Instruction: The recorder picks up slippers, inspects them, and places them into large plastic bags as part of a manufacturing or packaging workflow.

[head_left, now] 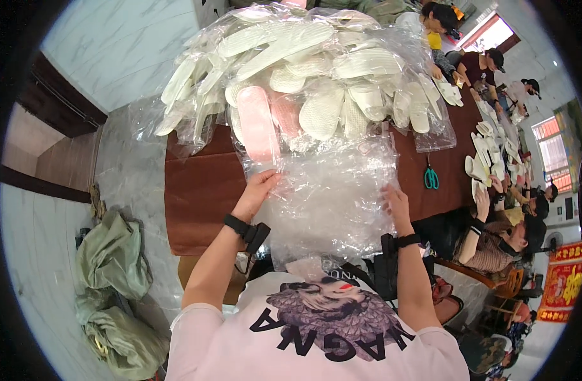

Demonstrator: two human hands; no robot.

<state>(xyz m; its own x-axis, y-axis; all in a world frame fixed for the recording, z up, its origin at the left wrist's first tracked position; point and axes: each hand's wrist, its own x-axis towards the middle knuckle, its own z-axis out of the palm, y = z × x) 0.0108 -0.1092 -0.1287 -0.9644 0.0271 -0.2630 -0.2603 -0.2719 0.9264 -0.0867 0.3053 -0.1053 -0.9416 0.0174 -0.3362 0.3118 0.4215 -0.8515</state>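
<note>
A wide clear plastic bag (329,206) is spread out in front of me, its lower part reaching toward my shirt. My left hand (263,189) pinches its left edge, close below a pink slipper (258,124) that shows at the front of the pile. At the bag's right edge, my right hand (396,204) has its bent fingers closed on the plastic. Just beyond the bag rises a big heap of cream slippers (321,114), many of them in clear wrapping. A second pink slipper (284,114), partly covered by plastic, lies beside the first.
The heap stands on a brown-covered table (199,197). Scissors with teal handles (431,178) lie to the right. Along the table's right side, several people work beside more pale slippers (485,149). Green sacks (116,254) lie on the floor at left.
</note>
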